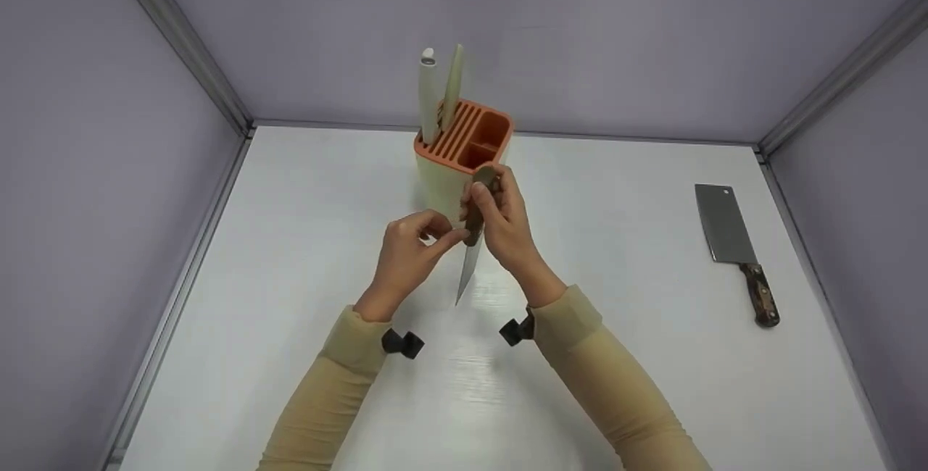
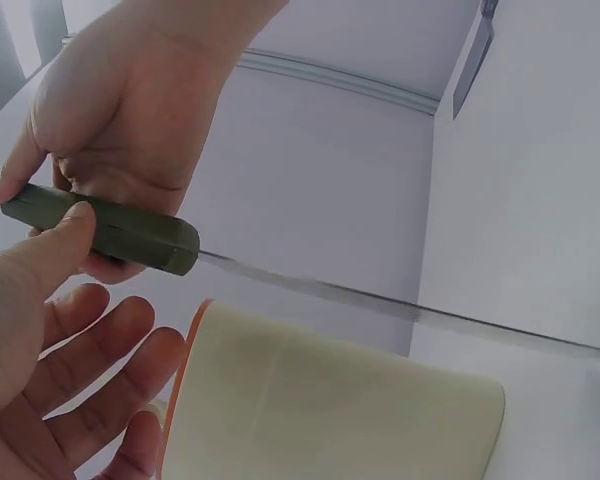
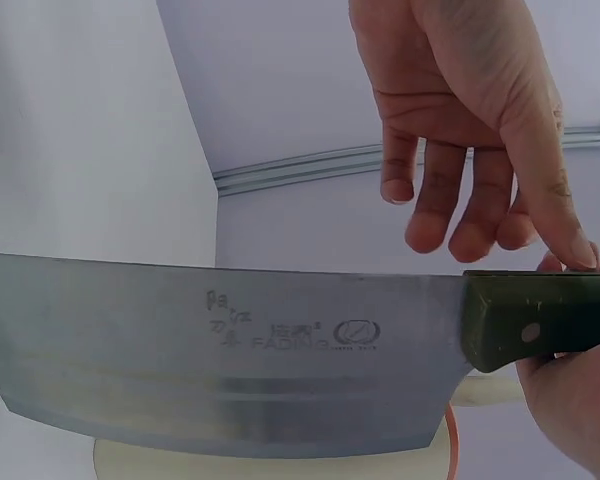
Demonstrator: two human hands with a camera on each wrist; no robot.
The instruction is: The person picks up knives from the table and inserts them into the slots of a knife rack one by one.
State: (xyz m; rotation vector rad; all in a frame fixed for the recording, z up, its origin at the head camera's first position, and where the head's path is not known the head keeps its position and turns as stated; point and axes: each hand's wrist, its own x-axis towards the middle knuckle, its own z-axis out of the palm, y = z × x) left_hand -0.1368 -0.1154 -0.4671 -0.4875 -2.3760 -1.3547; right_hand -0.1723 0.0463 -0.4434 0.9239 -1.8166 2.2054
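Lilac walls [image 1: 652,36] with grey metal seams enclose a white bench [image 1: 623,239]. Near the middle of its far edge stands a pale block [image 1: 436,180] with an orange slotted top [image 1: 500,119]; two light handles [image 1: 428,98] rise from the slots. Just in front of the block, above the bench, the right hand [image 1: 511,228] has its fingers clamped round the dark green handle of a knife [image 3: 230,350], whose broad, lettered blade points toward the near edge. The left hand [image 1: 406,257] touches that handle with its thumb; its other fingers hang loose, slightly apart. A cleaver [image 1: 728,228] lies flat near the right edge, blade toward the far right corner, mottled handle toward the near edge. Both arms wear tan sleeves [image 1: 623,384].
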